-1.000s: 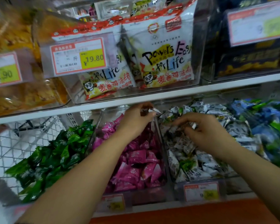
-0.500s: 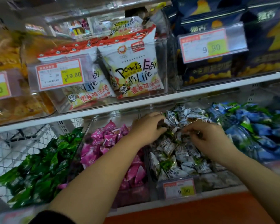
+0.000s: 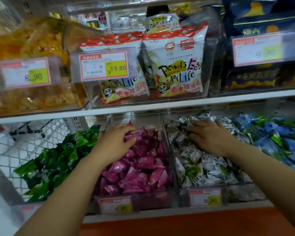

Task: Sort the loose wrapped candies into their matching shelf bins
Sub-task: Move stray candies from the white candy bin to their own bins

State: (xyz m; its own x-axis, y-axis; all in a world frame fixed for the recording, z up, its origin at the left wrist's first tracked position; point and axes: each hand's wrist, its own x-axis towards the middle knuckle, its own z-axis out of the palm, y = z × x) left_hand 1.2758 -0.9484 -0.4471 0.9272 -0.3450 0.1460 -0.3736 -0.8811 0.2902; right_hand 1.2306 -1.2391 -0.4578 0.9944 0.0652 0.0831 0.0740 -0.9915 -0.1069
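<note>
On the lower shelf, clear bins stand side by side. The pink candies [image 3: 143, 167] fill the middle bin [image 3: 153, 200]. My left hand [image 3: 114, 143] is over the back of this bin, and its fingers and thumb pinch one pink candy [image 3: 130, 137]. To the right, white-and-green candies [image 3: 204, 164] fill the neighbouring bin [image 3: 240, 193]. My right hand [image 3: 209, 137] lies flat on top of that pile with its fingers stretched to the left. Green candies [image 3: 53, 160] are heaped at the left and blue candies [image 3: 278, 140] at the right.
The upper shelf [image 3: 160, 106] hangs low over the bins and carries snack bags [image 3: 179, 65], yellow snacks [image 3: 32, 92] and dark blue packs [image 3: 255, 79]. Price tags [image 3: 205, 197] sit on the bin fronts. A white wire basket [image 3: 24, 147] stands behind the green candies.
My left hand has moved from the white-and-green bin back left to the pink bin and now pinches a pink candy. My right hand stayed in the white-and-green bin and flattened out.
</note>
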